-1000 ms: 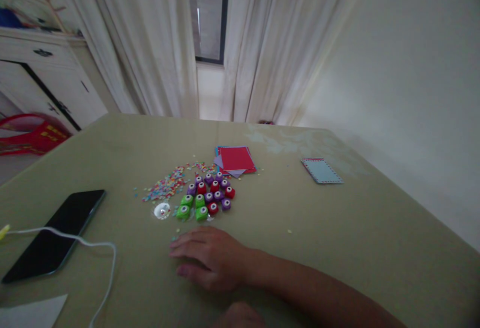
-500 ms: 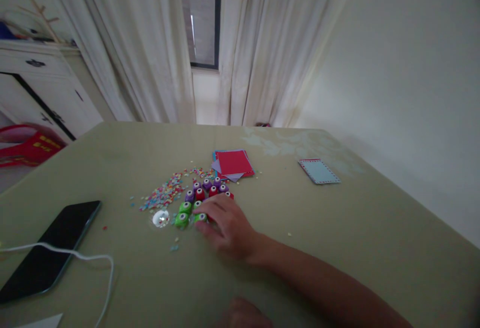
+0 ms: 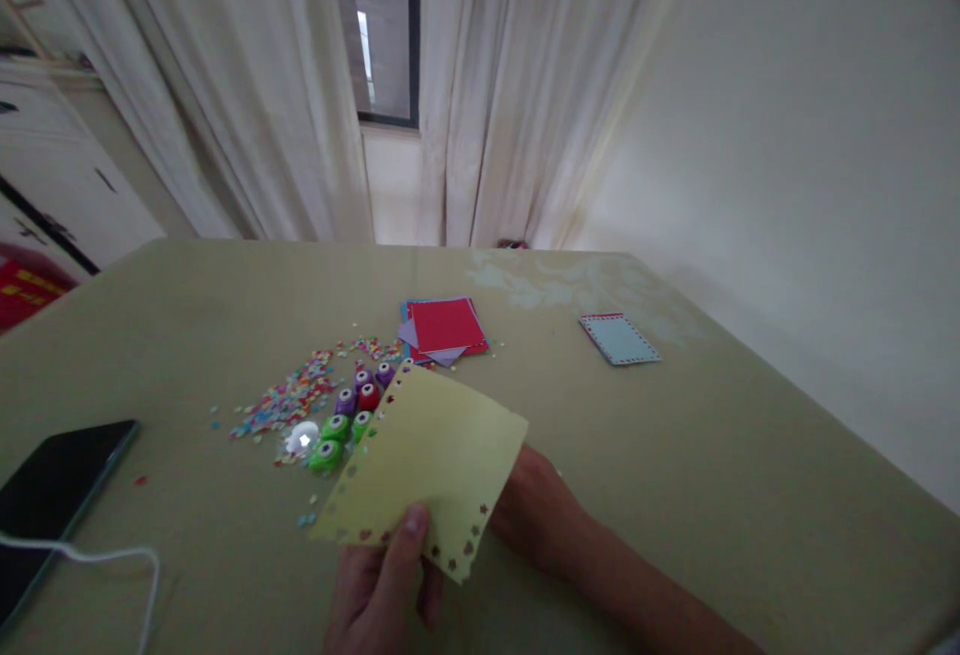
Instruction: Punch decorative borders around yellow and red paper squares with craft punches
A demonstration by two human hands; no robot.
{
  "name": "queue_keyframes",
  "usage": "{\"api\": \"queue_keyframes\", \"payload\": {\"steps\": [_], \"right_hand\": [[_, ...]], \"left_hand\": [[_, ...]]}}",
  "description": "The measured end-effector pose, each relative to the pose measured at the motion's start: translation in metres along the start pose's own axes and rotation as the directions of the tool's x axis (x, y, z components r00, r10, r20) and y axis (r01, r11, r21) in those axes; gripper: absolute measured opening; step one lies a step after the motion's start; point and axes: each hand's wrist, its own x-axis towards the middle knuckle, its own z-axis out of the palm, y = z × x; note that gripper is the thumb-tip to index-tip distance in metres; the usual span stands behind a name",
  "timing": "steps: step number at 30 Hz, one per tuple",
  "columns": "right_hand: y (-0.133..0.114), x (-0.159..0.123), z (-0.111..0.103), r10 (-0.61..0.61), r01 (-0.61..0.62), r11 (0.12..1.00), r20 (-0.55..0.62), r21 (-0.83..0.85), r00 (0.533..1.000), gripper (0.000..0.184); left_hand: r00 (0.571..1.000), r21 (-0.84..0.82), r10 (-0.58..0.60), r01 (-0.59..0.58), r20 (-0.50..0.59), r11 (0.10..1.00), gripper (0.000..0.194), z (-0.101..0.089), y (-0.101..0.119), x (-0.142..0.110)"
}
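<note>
My left hand is at the bottom middle, thumb pinched on the near edge of a pale yellow paper sheet with small shapes punched along two edges. The sheet is raised over the table and hides part of a cluster of small green, purple and red craft punches. My right hand rests on the table just behind the sheet's right side; its fingers are hidden by the paper. Coloured paper confetti lies left of the punches.
On the olive table lie a stack of red and purple paper squares, a light blue card at the right, and a black phone with a white cable at the left. Curtains and a white cabinet stand behind.
My left hand came up from the bottom edge holding the yellow sheet over the punches. My right hand drew back from the punches toward me. The view shifted right.
</note>
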Motion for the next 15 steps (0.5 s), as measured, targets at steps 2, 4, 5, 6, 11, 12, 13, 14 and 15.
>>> {"api": "queue_keyframes", "payload": {"steps": [2,4,5,6,11,12,13,14,15], "right_hand": [[-0.009,-0.007,-0.006,0.126,-0.124,0.984,-0.014,0.132,0.992,0.028],[-0.015,-0.010,-0.012,0.279,-0.245,0.902,-0.047,0.355,0.959,0.025],[-0.016,-0.010,-0.014,0.349,-0.278,0.823,-0.053,0.496,0.936,0.027],[-0.017,-0.010,-0.016,0.409,-0.294,0.711,-0.034,0.639,0.912,0.032],[-0.013,-0.008,-0.022,0.483,-0.286,0.092,0.208,0.954,0.850,0.054],[-0.012,-0.008,-0.023,0.492,-0.276,0.018,0.232,0.961,0.839,0.055],[-0.011,-0.007,-0.023,0.503,-0.260,-0.039,0.243,0.965,0.829,0.055],[-0.011,-0.007,-0.023,0.508,-0.244,-0.084,0.252,0.966,0.824,0.055],[-0.011,-0.007,-0.023,0.507,-0.233,-0.116,0.259,0.966,0.822,0.055]], "left_hand": [[1.000,0.029,-0.002,0.002,-0.020,1.000,0.078,-0.001,0.007,0.007],[0.999,0.061,-0.041,0.042,-0.021,0.997,0.076,-0.003,0.012,0.011],[0.998,0.067,-0.067,0.068,-0.018,0.995,0.074,-0.005,0.013,0.013],[0.996,0.068,-0.091,0.092,-0.021,0.993,0.072,-0.006,0.012,0.014],[0.992,0.091,-0.123,0.124,-0.020,0.988,0.068,-0.013,-0.004,0.022],[0.993,0.100,-0.118,0.118,-0.008,0.988,0.070,-0.014,-0.007,0.024],[0.994,0.114,-0.111,0.110,0.010,0.987,0.071,-0.016,-0.009,0.026],[0.994,0.135,-0.106,0.102,0.029,0.986,0.072,-0.017,-0.011,0.027],[0.993,0.161,-0.105,0.095,0.055,0.982,0.073,-0.018,-0.012,0.028]]}}
